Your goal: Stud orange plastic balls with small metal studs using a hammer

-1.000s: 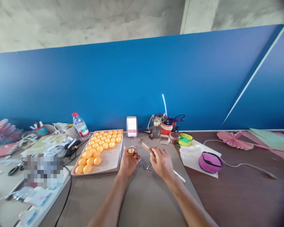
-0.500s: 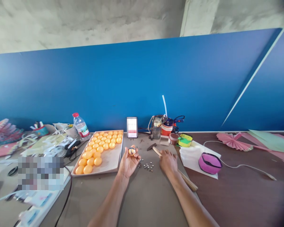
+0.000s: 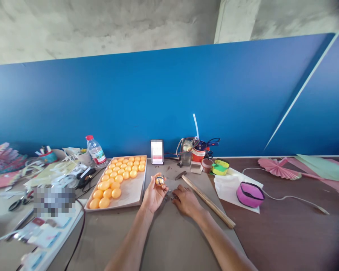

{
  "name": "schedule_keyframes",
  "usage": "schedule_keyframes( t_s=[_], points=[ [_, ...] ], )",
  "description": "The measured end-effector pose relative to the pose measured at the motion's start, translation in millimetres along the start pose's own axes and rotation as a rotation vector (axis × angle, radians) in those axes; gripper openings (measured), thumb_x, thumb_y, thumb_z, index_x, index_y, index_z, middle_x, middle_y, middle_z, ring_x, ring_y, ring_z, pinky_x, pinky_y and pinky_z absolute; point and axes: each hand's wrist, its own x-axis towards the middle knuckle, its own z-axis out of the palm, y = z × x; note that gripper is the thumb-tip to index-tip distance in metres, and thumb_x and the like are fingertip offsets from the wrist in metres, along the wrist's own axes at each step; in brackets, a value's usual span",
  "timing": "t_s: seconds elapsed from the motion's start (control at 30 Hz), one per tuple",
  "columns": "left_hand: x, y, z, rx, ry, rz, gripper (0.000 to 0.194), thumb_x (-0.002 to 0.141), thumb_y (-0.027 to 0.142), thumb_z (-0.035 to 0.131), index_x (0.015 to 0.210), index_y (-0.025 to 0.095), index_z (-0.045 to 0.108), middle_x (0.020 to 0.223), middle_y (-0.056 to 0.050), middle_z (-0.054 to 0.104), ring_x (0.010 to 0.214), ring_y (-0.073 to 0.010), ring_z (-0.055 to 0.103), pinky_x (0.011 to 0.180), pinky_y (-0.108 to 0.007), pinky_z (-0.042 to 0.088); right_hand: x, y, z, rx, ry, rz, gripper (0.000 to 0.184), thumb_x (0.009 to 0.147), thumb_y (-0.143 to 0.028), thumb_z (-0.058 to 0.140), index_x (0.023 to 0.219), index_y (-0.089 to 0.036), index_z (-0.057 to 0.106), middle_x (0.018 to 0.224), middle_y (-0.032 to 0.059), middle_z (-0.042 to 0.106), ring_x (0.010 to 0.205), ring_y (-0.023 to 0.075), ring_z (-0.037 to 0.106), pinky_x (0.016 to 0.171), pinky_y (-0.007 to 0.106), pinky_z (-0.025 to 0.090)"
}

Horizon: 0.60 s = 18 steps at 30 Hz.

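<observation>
In my left hand [image 3: 155, 194], an orange ball [image 3: 159, 181] rests between curled fingers; its upward side looks opened, with shiny and dark bits showing inside. My right hand [image 3: 185, 200] lies low over the table just to the right, its fingers bent down and closed among small shiny metal balls [image 3: 167, 195]. Most of these balls are hidden beneath the hand, and I cannot make out what the fingertips hold. A hammer [image 3: 210, 201] with a long wooden handle lies beyond and to the right of that hand, its dark head pointing away.
Left of my hands stands a shallow tray [image 3: 134, 195] with several orange balls. A phone [image 3: 157, 152] stands upright behind. Jars, a red cup [image 3: 198, 155] and a purple band [image 3: 250, 194] are at the right. Cables, a bottle [image 3: 97, 152] and scissors [image 3: 18, 202] clutter the left.
My right hand has let go of the hammer's handle and moved left and nearer onto the metal balls. The hammer stays on the table. My left hand still holds the orange ball.
</observation>
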Motion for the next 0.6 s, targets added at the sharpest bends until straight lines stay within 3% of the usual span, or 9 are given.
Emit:
schedule_keyframes(
  t_s=[0.23, 0.4, 0.6],
  points=[
    [-1, 1, 2.7, -0.022, -0.003, -0.024, 0.031, 0.082, 0.037, 0.051, 0.108, 0.021, 0.056, 0.089, -0.006, 0.062, 0.066, -0.0111, 0.057, 0.071, -0.030, 0.046, 4, 4, 11, 0.120, 0.058, -0.027, 0.017, 0.082, -0.016, 0.046, 0.081, -0.020, 0.062, 0.087, 0.0038, 0.059, 0.081, 0.0147, 0.056, 0.075, 0.024, 0.037],
    [-2, 0, 2.9, 0.023, -0.009, -0.019, 0.039, 0.079, 0.024, 0.056, 0.117, 0.021, 0.050, 0.090, -0.006, 0.063, 0.067, -0.0114, 0.058, 0.072, -0.030, 0.046, 4, 5, 11, 0.157, 0.100, -0.012, 0.017, 0.080, -0.013, 0.045, 0.077, -0.019, 0.061, 0.084, 0.0030, 0.059, 0.078, 0.0139, 0.056, 0.074, 0.024, 0.037],
    [-2, -1, 1.8, 0.084, -0.008, -0.020, 0.044, 0.074, 0.018, 0.058, 0.117, 0.021, 0.050, 0.092, -0.006, 0.062, 0.068, -0.0114, 0.058, 0.072, -0.029, 0.046, 5, 4, 10, 0.356, 0.307, -0.010, 0.015, 0.077, -0.011, 0.045, 0.074, -0.018, 0.058, 0.084, 0.0037, 0.058, 0.080, 0.0143, 0.055, 0.075, 0.026, 0.039]
  ],
)
